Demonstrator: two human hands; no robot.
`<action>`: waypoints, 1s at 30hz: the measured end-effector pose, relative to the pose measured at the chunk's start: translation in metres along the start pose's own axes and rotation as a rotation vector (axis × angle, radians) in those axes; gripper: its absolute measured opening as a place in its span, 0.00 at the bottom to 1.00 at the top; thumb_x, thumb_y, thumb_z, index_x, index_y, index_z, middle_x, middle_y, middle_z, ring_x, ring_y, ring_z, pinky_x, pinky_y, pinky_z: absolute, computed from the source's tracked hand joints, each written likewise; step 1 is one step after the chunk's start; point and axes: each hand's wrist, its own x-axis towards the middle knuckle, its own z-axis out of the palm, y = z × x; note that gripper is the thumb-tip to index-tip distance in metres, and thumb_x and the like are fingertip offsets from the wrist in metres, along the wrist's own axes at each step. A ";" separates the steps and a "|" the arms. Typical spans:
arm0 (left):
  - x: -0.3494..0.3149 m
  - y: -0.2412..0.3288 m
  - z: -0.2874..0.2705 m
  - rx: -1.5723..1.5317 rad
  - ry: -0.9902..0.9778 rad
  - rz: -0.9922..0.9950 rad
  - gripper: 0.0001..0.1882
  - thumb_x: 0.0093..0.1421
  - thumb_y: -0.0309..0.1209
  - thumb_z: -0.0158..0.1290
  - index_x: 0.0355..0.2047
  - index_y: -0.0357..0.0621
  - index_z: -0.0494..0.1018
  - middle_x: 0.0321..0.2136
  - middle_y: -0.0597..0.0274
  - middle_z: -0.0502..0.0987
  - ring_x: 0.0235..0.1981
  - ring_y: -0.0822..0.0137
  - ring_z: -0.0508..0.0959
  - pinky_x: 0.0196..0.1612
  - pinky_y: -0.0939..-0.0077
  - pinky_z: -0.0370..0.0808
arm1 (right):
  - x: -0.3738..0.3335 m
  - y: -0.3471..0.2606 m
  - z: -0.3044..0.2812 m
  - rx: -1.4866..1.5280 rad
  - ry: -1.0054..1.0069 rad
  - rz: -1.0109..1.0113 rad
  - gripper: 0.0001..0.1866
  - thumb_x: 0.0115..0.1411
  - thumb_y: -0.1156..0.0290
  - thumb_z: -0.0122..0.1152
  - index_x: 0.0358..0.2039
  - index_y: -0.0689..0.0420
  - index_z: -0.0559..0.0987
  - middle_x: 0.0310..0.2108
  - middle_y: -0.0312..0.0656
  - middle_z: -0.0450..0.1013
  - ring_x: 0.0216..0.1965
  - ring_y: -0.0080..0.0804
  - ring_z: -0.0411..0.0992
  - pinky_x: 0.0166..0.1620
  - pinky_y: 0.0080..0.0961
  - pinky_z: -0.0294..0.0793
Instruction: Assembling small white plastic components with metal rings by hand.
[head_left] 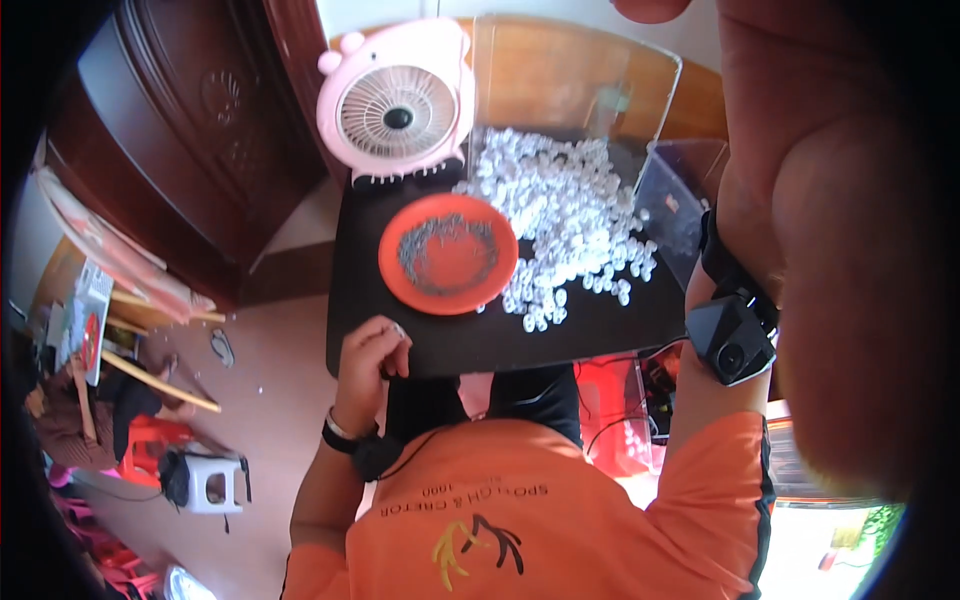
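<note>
My left hand (372,362) rests at the near left edge of the dark table (440,348), its fingers curled closed. A small shiny spot shows at the fingers; whether it is a held piece or a ring I cannot tell. Just beyond it lies an orange-red plate (441,301) with many small thin grey metal pieces (412,250) spread over it in a ring. To the plate's right is a large heap of small whitish, clear round pieces (570,215). My right hand (835,240) is raised very close to the camera, large and blurred, its fingers mostly out of view.
A pink fan (398,118) stands at the table's back left. Clear plastic panels (575,75) rise behind the heap, and a clear bin (685,195) sits at right. On the left another person (75,420) sits at a table, near a white stool (212,485).
</note>
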 end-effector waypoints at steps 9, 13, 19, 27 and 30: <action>0.011 0.007 0.024 -0.037 -0.123 -0.004 0.12 0.59 0.34 0.45 0.25 0.38 0.71 0.15 0.66 0.70 0.15 0.77 0.68 0.21 0.86 0.59 | -0.041 -0.006 -0.025 0.004 -0.079 0.160 0.17 0.47 0.75 0.67 0.39 0.61 0.76 0.38 0.42 0.75 0.39 0.27 0.74 0.42 0.24 0.74; 0.019 -0.005 0.022 -0.048 -0.064 0.072 0.13 0.60 0.36 0.46 0.26 0.38 0.72 0.15 0.66 0.69 0.16 0.76 0.69 0.21 0.84 0.59 | -0.079 -0.012 -0.003 0.047 -0.001 0.262 0.16 0.47 0.75 0.67 0.39 0.61 0.76 0.38 0.42 0.75 0.39 0.27 0.74 0.42 0.24 0.74; 0.025 0.012 0.038 -0.067 -0.156 0.042 0.14 0.61 0.36 0.44 0.28 0.38 0.71 0.17 0.65 0.69 0.18 0.74 0.69 0.24 0.83 0.60 | -0.078 -0.037 0.006 0.043 0.094 0.294 0.16 0.48 0.75 0.66 0.38 0.61 0.76 0.38 0.42 0.75 0.38 0.27 0.74 0.42 0.24 0.74; 0.023 0.007 0.043 0.038 -0.120 0.139 0.14 0.61 0.35 0.43 0.29 0.36 0.72 0.18 0.65 0.70 0.19 0.75 0.69 0.25 0.83 0.61 | -0.182 -0.011 0.076 0.073 -0.281 0.746 0.07 0.52 0.77 0.65 0.34 0.61 0.79 0.29 0.40 0.75 0.30 0.26 0.75 0.33 0.21 0.73; 0.025 -0.001 0.041 0.124 -0.137 0.169 0.14 0.62 0.35 0.43 0.28 0.36 0.72 0.18 0.66 0.70 0.20 0.76 0.69 0.26 0.83 0.61 | -0.199 -0.002 0.090 0.006 -0.233 0.780 0.05 0.51 0.75 0.66 0.30 0.59 0.79 0.27 0.40 0.75 0.27 0.31 0.76 0.31 0.24 0.73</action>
